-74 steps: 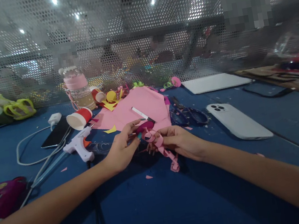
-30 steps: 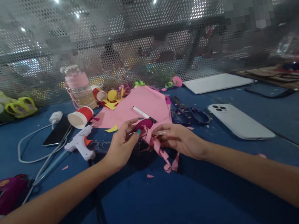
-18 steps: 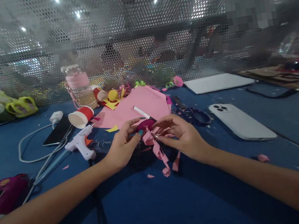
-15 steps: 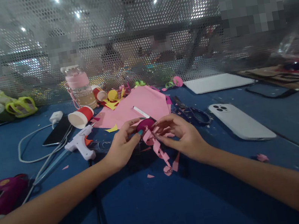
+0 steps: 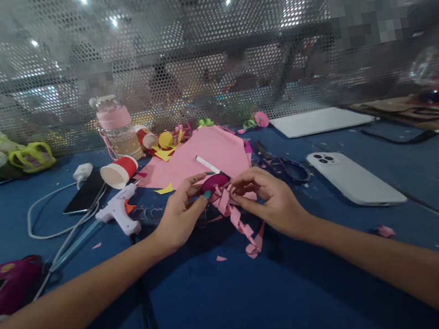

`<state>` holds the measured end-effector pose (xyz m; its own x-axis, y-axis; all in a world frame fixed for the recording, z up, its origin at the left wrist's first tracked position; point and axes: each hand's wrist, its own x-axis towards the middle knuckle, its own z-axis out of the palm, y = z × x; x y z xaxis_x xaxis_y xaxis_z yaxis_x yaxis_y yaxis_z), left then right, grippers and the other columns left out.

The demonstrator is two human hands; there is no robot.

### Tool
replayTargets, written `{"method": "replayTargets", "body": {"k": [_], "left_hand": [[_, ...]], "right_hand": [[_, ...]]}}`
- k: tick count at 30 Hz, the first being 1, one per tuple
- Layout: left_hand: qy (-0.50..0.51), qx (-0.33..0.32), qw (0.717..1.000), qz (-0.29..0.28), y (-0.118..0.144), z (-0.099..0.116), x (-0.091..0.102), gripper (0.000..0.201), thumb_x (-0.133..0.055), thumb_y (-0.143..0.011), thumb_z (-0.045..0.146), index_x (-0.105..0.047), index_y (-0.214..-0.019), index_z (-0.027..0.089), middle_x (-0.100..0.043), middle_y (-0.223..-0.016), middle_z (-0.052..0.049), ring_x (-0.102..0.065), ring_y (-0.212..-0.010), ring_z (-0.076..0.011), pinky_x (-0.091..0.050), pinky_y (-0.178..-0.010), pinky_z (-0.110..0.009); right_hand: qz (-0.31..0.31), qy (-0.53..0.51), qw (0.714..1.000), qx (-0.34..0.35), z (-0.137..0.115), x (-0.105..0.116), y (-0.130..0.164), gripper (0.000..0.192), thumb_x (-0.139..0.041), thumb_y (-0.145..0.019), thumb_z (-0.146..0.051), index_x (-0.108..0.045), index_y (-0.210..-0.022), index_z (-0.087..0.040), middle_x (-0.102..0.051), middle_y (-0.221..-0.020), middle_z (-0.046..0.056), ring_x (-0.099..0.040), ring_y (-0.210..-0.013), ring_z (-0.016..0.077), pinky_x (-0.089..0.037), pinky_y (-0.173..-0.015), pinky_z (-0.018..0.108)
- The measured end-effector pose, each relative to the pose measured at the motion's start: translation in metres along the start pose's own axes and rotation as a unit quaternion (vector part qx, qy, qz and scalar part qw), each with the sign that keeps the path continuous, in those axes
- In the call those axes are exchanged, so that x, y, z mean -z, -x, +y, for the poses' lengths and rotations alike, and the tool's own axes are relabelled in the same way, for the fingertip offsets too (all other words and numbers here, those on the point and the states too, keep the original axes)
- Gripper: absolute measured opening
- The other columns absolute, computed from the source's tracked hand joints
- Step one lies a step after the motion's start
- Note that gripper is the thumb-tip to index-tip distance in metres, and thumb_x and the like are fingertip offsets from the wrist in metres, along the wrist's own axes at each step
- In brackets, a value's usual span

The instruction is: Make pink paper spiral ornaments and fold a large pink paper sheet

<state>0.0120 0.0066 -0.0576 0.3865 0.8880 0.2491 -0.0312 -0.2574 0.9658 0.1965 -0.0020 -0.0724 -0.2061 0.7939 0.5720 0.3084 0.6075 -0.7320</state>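
Observation:
Between my hands is a dark magenta paper disc [image 5: 215, 184] with curled pink paper strips [image 5: 237, 220] hanging from its near side. My left hand [image 5: 181, 213] grips the disc, thumb over its near edge and fingers behind. My right hand [image 5: 269, 198] is closed on the upper part of the pink strips, thumb and index finger pinched together. Where the strips join the disc is partly hidden by my fingers. Just beyond the disc, a white marker [image 5: 207, 164] lies on a large sheet of pink paper [image 5: 196, 154].
A white glue gun [image 5: 120, 210], a red paper cup [image 5: 120, 172], a black phone [image 5: 84, 194] and a pink-lidded bottle [image 5: 116, 128] are on the left. Blue scissors [image 5: 290, 168] and a white phone [image 5: 354, 178] lie right. A perforated metal screen [image 5: 192, 51] stands behind.
My right hand has closed its fingers on the strips near the disc, and the hanging strips have shifted slightly right. My left hand has stayed on the disc.

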Motion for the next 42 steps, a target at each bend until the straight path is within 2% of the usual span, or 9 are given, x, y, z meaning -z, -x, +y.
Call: {"method": "replayTargets", "body": {"k": [21, 28, 32, 36, 42], "left_hand": [[-0.031, -0.012, 0.998, 0.044, -0.0005, -0.0025, 0.0031, 0.035, -0.049, -0.079, 0.019, -0.045, -0.113, 0.015, -0.058, -0.108, -0.010, -0.055, -0.098, -0.0184, -0.045, -0.082, -0.031], [-0.005, -0.019, 0.998, 0.052, -0.0022, -0.0016, 0.0018, 0.033, -0.049, -0.079, 0.016, -0.045, -0.111, 0.014, -0.059, -0.107, -0.009, -0.055, -0.099, -0.0175, -0.043, -0.085, -0.031], [0.002, -0.019, 0.998, 0.058, -0.0022, -0.0006, 0.0010, 0.032, -0.049, -0.078, 0.016, -0.045, -0.110, 0.013, -0.059, -0.108, -0.010, -0.055, -0.099, -0.0179, -0.045, -0.081, -0.030], [0.009, -0.008, 0.999, 0.044, -0.0015, -0.0009, 0.0011, 0.034, -0.050, -0.078, 0.017, -0.044, -0.112, 0.013, -0.058, -0.109, -0.011, -0.055, -0.098, -0.0179, -0.046, -0.079, -0.029], [0.032, 0.011, 0.999, -0.001, -0.0007, 0.0021, -0.0008, 0.037, -0.052, -0.078, 0.016, -0.042, -0.113, 0.013, -0.061, -0.105, -0.011, -0.058, -0.095, -0.0175, -0.046, -0.079, -0.028]], "right_hand": [[-0.029, -0.058, 0.996, -0.060, -0.0019, -0.0001, -0.0007, 0.014, -0.054, -0.075, -0.027, -0.050, -0.087, -0.020, -0.052, -0.083, 0.003, -0.054, -0.076, 0.0146, -0.047, -0.070, 0.031], [-0.062, -0.147, 0.984, -0.074, -0.0064, 0.0042, -0.0001, 0.020, -0.049, -0.078, -0.037, -0.051, -0.088, -0.020, -0.054, -0.086, 0.004, -0.054, -0.081, 0.0161, -0.045, -0.074, 0.032], [-0.019, -0.165, 0.983, -0.081, 0.0005, 0.0037, -0.0003, 0.019, -0.046, -0.080, -0.035, -0.053, -0.088, -0.020, -0.056, -0.087, 0.004, -0.054, -0.082, 0.0162, -0.043, -0.076, 0.033], [0.044, -0.144, 0.983, -0.105, 0.0026, 0.0007, -0.0029, 0.017, -0.052, -0.076, -0.032, -0.051, -0.087, -0.020, -0.057, -0.088, 0.004, -0.054, -0.083, 0.0157, -0.044, -0.076, 0.033], [0.034, -0.149, 0.980, -0.128, -0.0001, -0.0029, -0.0052, 0.033, -0.062, -0.069, -0.035, -0.049, -0.095, -0.020, -0.055, -0.099, 0.007, -0.053, -0.088, 0.0155, -0.045, -0.080, 0.034]]}}
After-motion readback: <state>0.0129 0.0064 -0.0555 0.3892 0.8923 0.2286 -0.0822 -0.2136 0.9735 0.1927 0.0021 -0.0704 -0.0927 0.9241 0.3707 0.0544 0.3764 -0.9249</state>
